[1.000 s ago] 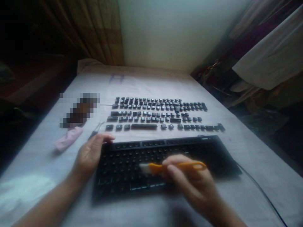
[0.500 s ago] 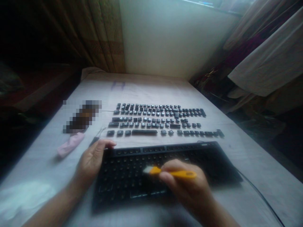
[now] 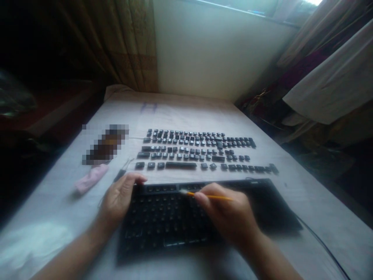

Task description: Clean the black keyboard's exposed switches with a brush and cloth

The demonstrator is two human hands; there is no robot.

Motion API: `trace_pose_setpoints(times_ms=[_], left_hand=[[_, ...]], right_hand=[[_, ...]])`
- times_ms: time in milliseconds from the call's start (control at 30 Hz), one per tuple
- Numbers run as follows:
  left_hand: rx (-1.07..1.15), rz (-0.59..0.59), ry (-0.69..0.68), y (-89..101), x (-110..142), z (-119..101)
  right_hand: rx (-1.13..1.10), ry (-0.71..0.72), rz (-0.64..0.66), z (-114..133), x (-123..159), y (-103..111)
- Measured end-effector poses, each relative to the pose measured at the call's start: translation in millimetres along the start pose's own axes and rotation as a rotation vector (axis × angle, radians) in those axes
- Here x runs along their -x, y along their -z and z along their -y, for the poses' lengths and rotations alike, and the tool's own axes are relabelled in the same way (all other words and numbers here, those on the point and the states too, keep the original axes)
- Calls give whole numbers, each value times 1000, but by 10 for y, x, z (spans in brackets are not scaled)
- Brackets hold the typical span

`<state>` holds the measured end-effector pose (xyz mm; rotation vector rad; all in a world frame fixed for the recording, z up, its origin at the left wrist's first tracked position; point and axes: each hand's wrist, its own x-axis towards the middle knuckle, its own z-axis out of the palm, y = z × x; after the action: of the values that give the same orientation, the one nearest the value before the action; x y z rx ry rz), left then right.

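A black keyboard (image 3: 262, 202) with its keycaps off lies on a white-covered table (image 3: 189, 112). My left hand (image 3: 119, 198) rests on the keyboard's left end, fingers curled over its far corner. My right hand (image 3: 227, 217) is closed round a small orange-handled brush (image 3: 204, 195), seen edge-on, whose pale bristles touch the keyboard's top row. The removed keycaps (image 3: 198, 149) lie in neat rows just beyond the keyboard.
A pink cloth (image 3: 91, 178) and a thin wire tool (image 3: 124, 170) lie left of the keycaps, near a blurred-out object (image 3: 106, 144). The keyboard's cable (image 3: 323, 245) runs off at right. Curtains and a white wall stand behind; dark clutter flanks the table.
My right hand has carried the brush from the middle of the keyboard up to its top row and turned it edge-on. The left hand has stayed put. The view tilted slightly.
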<state>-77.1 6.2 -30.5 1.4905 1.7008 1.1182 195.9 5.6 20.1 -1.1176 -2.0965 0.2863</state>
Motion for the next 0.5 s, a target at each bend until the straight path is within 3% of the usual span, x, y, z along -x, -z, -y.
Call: trace_pose_setpoints(times_ms=[267,500], left_hand=[[35,-11,15,-11,10,-19],[52,-3,19,-13,7,-6]], right_hand=[[-69,-1,159,124,-211,-149],[-325,-192,192,124,-244,-229]])
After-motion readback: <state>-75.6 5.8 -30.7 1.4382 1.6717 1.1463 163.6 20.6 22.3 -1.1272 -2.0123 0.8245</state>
